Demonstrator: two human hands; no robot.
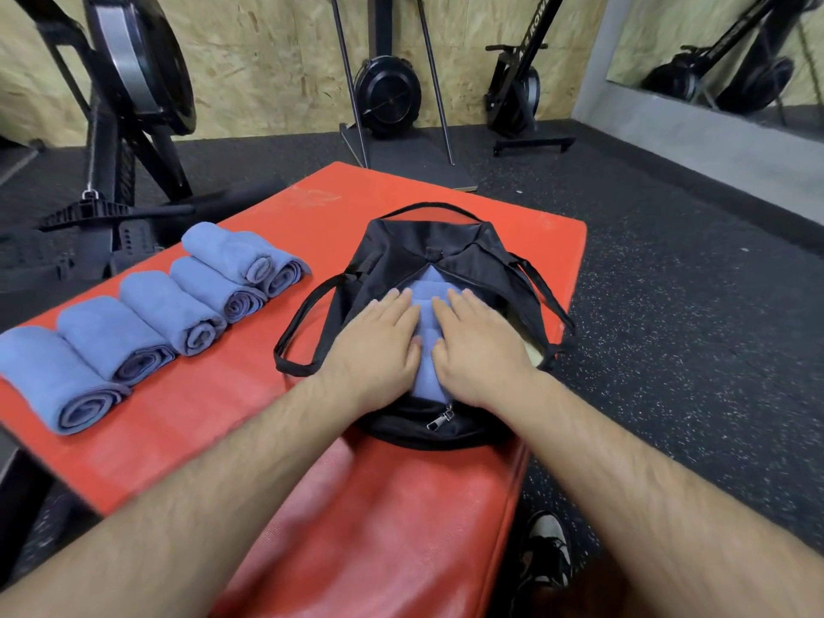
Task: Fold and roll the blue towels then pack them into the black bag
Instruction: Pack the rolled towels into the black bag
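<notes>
The black bag [392, 256] lies unzipped on the red mat [232, 408]. A blue towel [426, 301] shows inside its opening. My left hand [379, 341] and my right hand [479, 345] lie flat side by side on that towel, fingers straight, pressing it down into the bag. Several rolled blue towels [147, 314] sit in a diagonal row on the mat to the left of the bag, apart from both hands. The bag's zipper pull [439, 419] hangs at its near end.
The bag's strap loops [303, 318] spread on the mat on either side. Black exercise machines [133, 104] stand on the speckled floor beyond the mat, and a mirror [722, 51] hangs at the right. A shoe [546, 550] shows below the mat's right edge.
</notes>
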